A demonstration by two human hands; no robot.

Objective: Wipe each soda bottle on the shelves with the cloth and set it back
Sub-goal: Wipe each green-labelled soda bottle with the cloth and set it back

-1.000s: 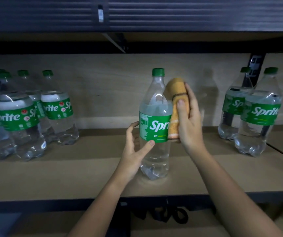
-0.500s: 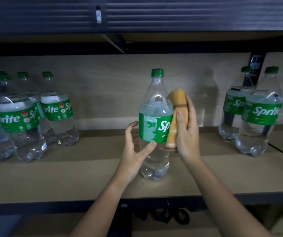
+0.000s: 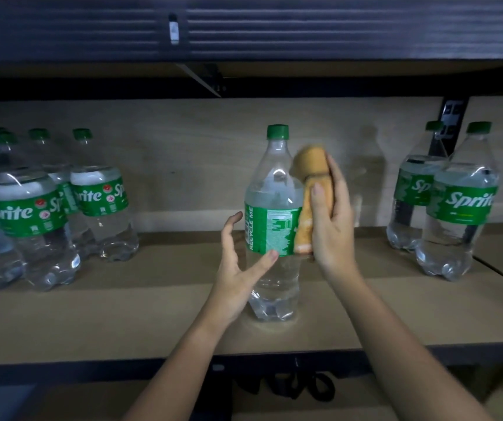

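A clear soda bottle [image 3: 273, 226] with a green cap and green label stands upright on the wooden shelf [image 3: 153, 314], near its front edge. My right hand [image 3: 330, 220] grips a bunched orange cloth [image 3: 308, 189] and holds it against the bottle's right side, from shoulder to label. My left hand [image 3: 238, 268] is spread at the bottle's left, its thumb tip touching the lower edge of the label. The label's back side with small print faces me.
Several more Sprite bottles [image 3: 31, 220] stand grouped at the left of the shelf. Two others [image 3: 457, 208] stand at the right. An upper shelf [image 3: 244, 31] overhangs closely. A black bracket [image 3: 447, 123] sits on the back wall at right.
The bottle has been turned, so its logo moved round out of sight and the printed back now faces me. The cloth slid along the bottle's right side.
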